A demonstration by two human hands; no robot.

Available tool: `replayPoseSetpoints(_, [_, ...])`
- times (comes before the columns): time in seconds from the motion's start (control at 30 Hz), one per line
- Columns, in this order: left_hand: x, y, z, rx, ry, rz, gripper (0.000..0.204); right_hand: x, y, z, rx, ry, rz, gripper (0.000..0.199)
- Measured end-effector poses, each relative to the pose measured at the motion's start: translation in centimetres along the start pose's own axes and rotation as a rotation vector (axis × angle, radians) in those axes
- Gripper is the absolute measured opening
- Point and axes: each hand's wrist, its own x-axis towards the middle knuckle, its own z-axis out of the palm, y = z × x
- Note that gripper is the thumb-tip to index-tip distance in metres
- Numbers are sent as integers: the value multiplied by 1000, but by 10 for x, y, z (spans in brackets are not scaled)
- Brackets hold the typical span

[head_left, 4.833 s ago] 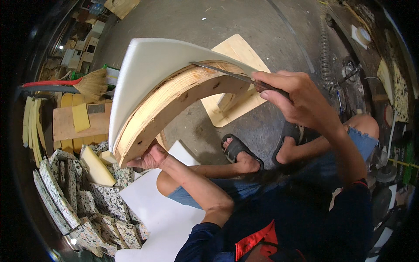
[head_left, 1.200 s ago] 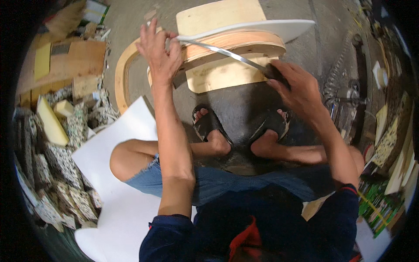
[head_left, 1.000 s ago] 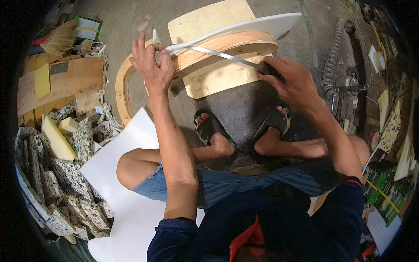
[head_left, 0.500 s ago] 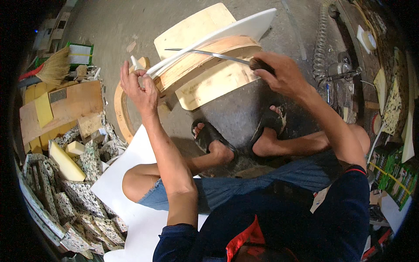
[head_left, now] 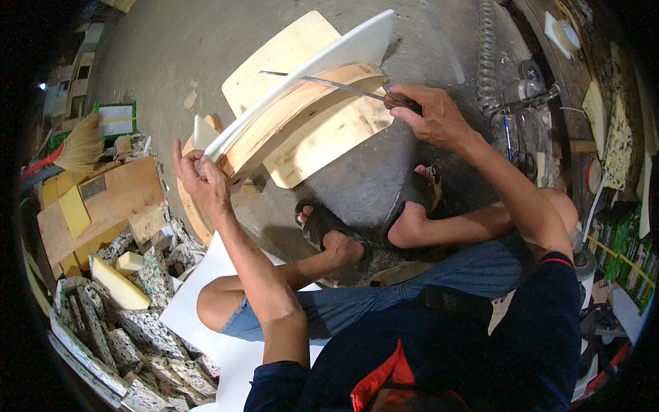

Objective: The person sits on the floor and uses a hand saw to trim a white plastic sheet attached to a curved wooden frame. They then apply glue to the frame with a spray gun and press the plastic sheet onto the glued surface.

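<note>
A white foam sheet (head_left: 309,66) stands on edge along a curved wooden form (head_left: 295,113) in front of me. My left hand (head_left: 204,180) grips the near left end of the sheet, its index finger raised. My right hand (head_left: 432,115) is closed around the dark wooden handle of a long, thin-bladed knife (head_left: 350,90). The blade lies across the form's curved top and meets the foam; a stretch of it is hidden there, and its tip shows beyond the sheet. A pale wooden board (head_left: 278,58) lies beneath the form.
Speckled foam offcuts (head_left: 144,329) are heaped at left, beside a white sheet (head_left: 206,323) under my leg. Further back are a wooden panel (head_left: 123,199) and a straw broom (head_left: 81,147). At right are a coiled air hose (head_left: 487,62), an air tool (head_left: 525,89) and a roll of tape (head_left: 566,34).
The view has turned and shifted slightly, so the surroundings sit differently. A bit more of the knife's tip shows beyond the foam, and its handle is nearer the form. Both hands keep their holds.
</note>
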Motion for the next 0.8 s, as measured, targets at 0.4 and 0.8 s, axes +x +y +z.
replayPoseSetpoints(0.4, [0, 3, 4, -60, -6, -49, 12, -35, 48, -21, -54, 72, 162, 37])
replayPoseSetpoints(0.8, [1, -3, 4, -13, -43, 31, 8, -53, 99, -19, 28, 116, 212, 37])
